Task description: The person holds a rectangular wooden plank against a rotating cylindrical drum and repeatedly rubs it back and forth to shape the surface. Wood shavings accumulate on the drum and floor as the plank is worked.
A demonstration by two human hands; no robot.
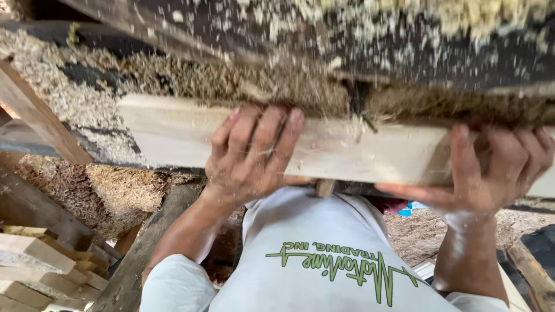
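Plank: a pale sawn wooden plank (347, 147) runs across the middle of the frame, from left of centre out past the right edge, and you hold it in both hands.
Left hand: your left hand (251, 156) sits just left of centre, its fingers (263, 130) curled up over the near face of the plank and closed on it.
Right hand: your right hand (491, 170) is at the right edge, thumb under the plank and fingers wrapped up its face, gripping it.
Surface above: the plank's far edge lies against a dark table (404, 58) in the upper half of the frame, thick with sawdust (289, 86).
Slot: a dark narrow gap (358, 95) shows in the sawdust just above the plank, between your hands; what sits in it you cannot tell.
Progress: judging by the heaped sawdust and the stack of cut wooden blocks (40, 266) in the lower left, plenty of cutting looks done; this plank looks whole, held at the table, so its handling seems unfinished.
Surroundings: slanted timber beams (34, 112) at the left, and a loose sawdust pile (104, 190) below them.
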